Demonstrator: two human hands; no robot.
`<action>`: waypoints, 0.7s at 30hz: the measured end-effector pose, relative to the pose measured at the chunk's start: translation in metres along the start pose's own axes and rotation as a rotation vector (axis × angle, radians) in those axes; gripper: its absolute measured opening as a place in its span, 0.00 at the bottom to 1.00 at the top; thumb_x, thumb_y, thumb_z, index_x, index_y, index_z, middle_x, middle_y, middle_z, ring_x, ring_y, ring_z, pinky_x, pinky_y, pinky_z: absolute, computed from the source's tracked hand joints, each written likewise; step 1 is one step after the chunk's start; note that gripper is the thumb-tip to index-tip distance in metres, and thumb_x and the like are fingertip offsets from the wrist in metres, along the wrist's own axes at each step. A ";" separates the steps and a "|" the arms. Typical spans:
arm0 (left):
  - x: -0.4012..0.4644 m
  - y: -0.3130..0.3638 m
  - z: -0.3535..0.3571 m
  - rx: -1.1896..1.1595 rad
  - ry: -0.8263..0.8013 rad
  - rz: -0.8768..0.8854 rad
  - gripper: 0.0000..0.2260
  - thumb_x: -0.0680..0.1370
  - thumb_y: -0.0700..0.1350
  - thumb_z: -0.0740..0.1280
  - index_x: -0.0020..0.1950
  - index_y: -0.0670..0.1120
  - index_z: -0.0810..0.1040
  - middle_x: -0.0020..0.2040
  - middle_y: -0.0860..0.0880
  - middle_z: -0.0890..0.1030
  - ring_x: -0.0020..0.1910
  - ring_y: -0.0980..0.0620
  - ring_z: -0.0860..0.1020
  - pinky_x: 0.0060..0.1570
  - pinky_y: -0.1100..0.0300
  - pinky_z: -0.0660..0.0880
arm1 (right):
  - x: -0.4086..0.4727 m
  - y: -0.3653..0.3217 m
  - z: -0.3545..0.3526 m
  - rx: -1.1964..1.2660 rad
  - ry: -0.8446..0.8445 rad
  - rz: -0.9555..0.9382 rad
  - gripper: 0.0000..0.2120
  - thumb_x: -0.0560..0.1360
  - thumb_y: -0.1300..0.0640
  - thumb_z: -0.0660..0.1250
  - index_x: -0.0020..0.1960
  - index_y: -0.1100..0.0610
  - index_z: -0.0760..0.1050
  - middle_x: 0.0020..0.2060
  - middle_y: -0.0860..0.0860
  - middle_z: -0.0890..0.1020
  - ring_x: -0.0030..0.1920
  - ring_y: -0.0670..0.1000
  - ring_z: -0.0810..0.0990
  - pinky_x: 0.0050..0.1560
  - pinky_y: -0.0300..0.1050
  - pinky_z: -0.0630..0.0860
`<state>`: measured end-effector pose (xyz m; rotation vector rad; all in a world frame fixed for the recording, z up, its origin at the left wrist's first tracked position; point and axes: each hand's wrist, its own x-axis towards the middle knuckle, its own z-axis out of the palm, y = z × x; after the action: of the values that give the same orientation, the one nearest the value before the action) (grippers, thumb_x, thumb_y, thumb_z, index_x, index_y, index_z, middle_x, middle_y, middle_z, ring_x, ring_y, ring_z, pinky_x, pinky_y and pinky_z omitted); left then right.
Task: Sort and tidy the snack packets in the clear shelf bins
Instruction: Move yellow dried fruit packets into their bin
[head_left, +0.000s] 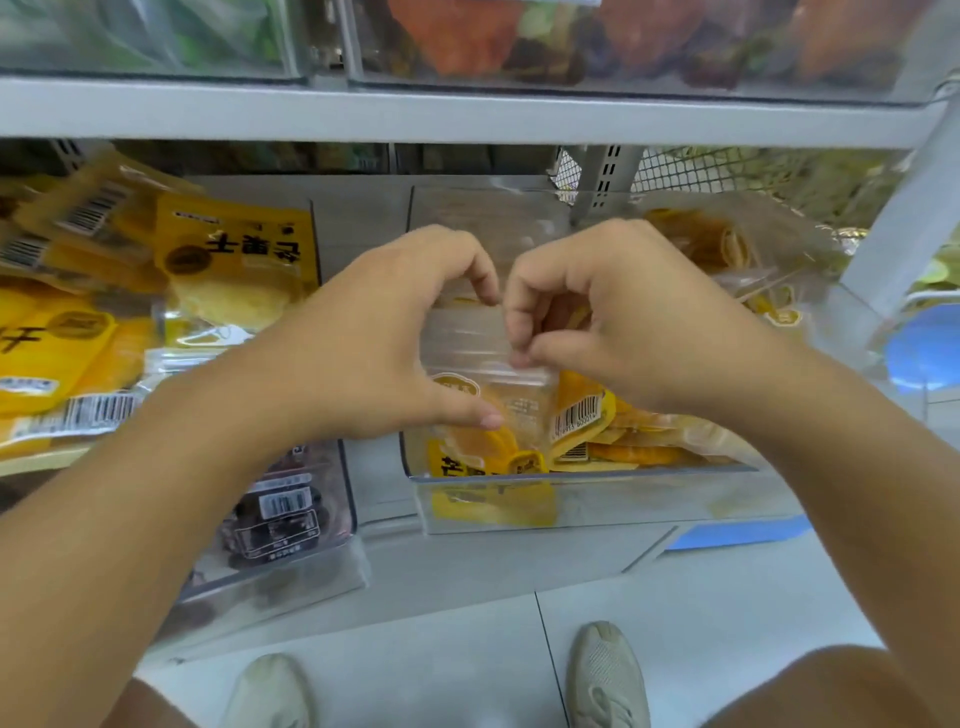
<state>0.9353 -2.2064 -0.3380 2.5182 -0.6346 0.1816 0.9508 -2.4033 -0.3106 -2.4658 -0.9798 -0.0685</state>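
Head view: both hands work one clear packet (483, 343) above the middle bin (582, 499); left hand (374, 338) curls round its left edge with the thumb under, right hand (597, 322) pinches its top strip. To do this well, I'd keep the packet flat and label-up, lower it onto the yellow packets (613, 441) already in that bin, and align edges before letting go. Mixed yellow stock in the left bin (332, 467) likely needs sorting next.

Both hands hold a packet (485, 348) over the right bin (582, 499); another bin (291, 566) sits left, packets (78, 338) piled behind it
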 end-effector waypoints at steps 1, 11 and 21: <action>0.000 0.007 0.004 0.062 0.007 -0.025 0.33 0.58 0.67 0.78 0.56 0.58 0.69 0.55 0.60 0.73 0.54 0.54 0.75 0.53 0.47 0.75 | -0.003 0.002 -0.005 0.026 0.011 0.016 0.10 0.67 0.63 0.78 0.37 0.52 0.79 0.32 0.45 0.83 0.36 0.43 0.83 0.43 0.44 0.79; 0.004 0.026 0.020 0.343 -0.040 -0.105 0.32 0.67 0.54 0.81 0.56 0.58 0.59 0.43 0.59 0.71 0.39 0.52 0.72 0.33 0.54 0.63 | -0.016 0.023 -0.003 -0.316 -0.345 0.248 0.10 0.67 0.48 0.79 0.47 0.39 0.83 0.52 0.40 0.82 0.57 0.50 0.78 0.61 0.52 0.74; 0.008 0.005 0.012 0.151 0.041 -0.014 0.24 0.63 0.46 0.83 0.42 0.56 0.67 0.45 0.57 0.75 0.46 0.49 0.75 0.46 0.45 0.75 | -0.021 -0.008 -0.020 -0.218 -0.150 -0.033 0.03 0.75 0.48 0.70 0.46 0.45 0.81 0.38 0.45 0.80 0.42 0.47 0.80 0.46 0.48 0.77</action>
<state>0.9397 -2.2192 -0.3438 2.6552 -0.6076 0.2855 0.9325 -2.4207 -0.2937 -2.6855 -1.1297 -0.0013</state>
